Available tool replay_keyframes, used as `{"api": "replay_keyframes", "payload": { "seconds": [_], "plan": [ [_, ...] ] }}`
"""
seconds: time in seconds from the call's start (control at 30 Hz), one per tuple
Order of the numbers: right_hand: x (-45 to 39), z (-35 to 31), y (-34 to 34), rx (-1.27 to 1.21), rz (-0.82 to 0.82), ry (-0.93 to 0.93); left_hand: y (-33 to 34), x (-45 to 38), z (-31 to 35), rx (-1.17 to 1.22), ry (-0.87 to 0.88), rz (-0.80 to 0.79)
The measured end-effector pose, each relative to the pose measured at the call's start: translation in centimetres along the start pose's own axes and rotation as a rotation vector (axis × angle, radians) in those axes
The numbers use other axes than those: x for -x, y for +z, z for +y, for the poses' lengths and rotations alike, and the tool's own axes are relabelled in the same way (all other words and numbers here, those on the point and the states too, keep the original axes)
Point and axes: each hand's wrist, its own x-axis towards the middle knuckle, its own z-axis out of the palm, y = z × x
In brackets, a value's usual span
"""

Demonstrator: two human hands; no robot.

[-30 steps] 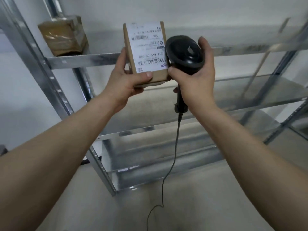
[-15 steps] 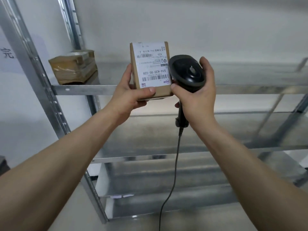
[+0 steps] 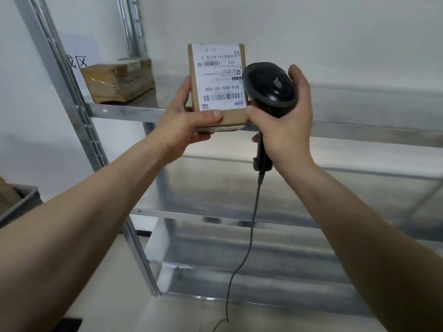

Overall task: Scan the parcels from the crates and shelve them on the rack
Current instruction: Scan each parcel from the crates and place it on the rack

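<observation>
A small brown cardboard parcel [image 3: 217,87] with a white barcode label stands upright in front of the metal rack [image 3: 124,111]. My left hand [image 3: 184,121] grips its lower left edge, thumb across the front. My right hand [image 3: 285,121] holds a black corded barcode scanner [image 3: 271,87], whose head sits against the parcel's right edge. A second, tape-wrapped parcel [image 3: 117,82] lies at the left end of the upper shelf.
The rack's lower shelves [image 3: 287,178] are bare metal. The scanner cable [image 3: 249,240] hangs down toward the floor. A grey crate [image 3: 21,204] with brown parcels shows at the left edge. A white wall stands behind the rack.
The view has tilted upward and shifted, so the rack and both hands sit lower in the frame. The parcel and scanner stay held together in the same grip.
</observation>
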Motion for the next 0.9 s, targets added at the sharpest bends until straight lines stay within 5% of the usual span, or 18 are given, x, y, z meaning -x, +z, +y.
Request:
{"api": "replay_keyframes", "payload": {
  "seconds": [0.4, 0.9],
  "plan": [
    [-1.3, -1.8, 5.7, -0.051, 0.046, 0.081, -4.4, -1.3, 3.8, -0.054, 0.017, 0.031],
    [-3.7, -1.7, 15.8, -0.096, -0.013, 0.272, -12.5, -4.4, 5.6, -0.519, -0.014, 0.113]
  ]
}}
